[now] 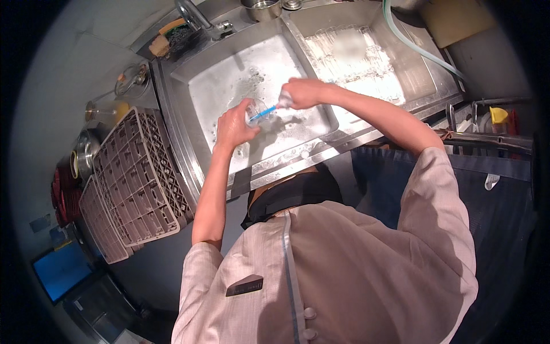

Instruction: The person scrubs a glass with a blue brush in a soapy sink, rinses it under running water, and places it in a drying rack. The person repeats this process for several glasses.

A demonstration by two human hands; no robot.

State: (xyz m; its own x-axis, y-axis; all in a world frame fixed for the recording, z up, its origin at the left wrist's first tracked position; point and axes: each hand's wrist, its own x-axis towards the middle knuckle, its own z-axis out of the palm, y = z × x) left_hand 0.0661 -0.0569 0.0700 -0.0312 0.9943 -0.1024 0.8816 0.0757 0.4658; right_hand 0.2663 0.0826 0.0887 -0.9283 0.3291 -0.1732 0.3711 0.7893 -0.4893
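Observation:
My left hand [235, 124] grips a clear drinking glass [258, 108], tilted above the left sink basin [200, 112]. Closed in a fist, my right hand [303, 92] holds a slim blue rod [263, 113], which looks like a brush handle. The rod's far end reaches to the glass in my left hand; whether it is inside cannot be made out. A whitish, blurred patch [284, 100] shows at my right fingers. Foamy water [240, 77] fills part of the basin under both hands.
Many clear glasses [343, 56] lie in the right basin. A faucet [200, 19] rises behind the left one, beside sponges and scourers [165, 41]. Brown plastic racks [133, 180] lean at the left. A pale hose [419, 49] hangs at right; a metal pot [261, 9] stands behind.

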